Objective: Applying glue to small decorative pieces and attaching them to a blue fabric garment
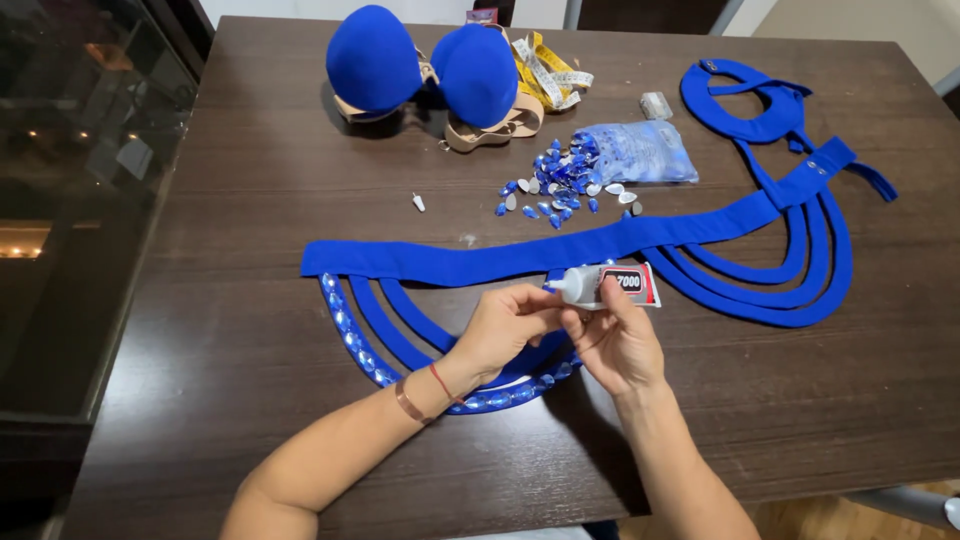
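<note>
Nearest you, both forearms came up from six o'clock and met over the middle of the dark wooden tabletop (250,430). Your right hand (618,345) had its fingers closed round a small glue tube (605,285), holding it by the body; the tube's long axis ran roughly nine to three, its pale nozzle end pointing toward nine o'clock. Your left hand (500,330), with a thin red cord and a bangle at the wrist, had its fingers pinched at that nozzle end, so it was the hand on the tip, while the right carried the tube's weight. Whether the left fingers gripped a cap or only touched the tip could not be told.

Directly beneath your hands lay the blue fabric harness (480,260), its straight band running nine to three and its looped straps curving down toward six o'clock. The outermost loop at seven o'clock was already lined with blue gems (345,322).

Further out, at one o'clock, loose blue gems (555,185) spilled from a clear plastic bag (640,150). A small white cap (418,202) lay at eleven o'clock. Farthest away, at twelve o'clock, sat two blue bra cups (420,60) beside a yellow tape measure (548,72).
</note>
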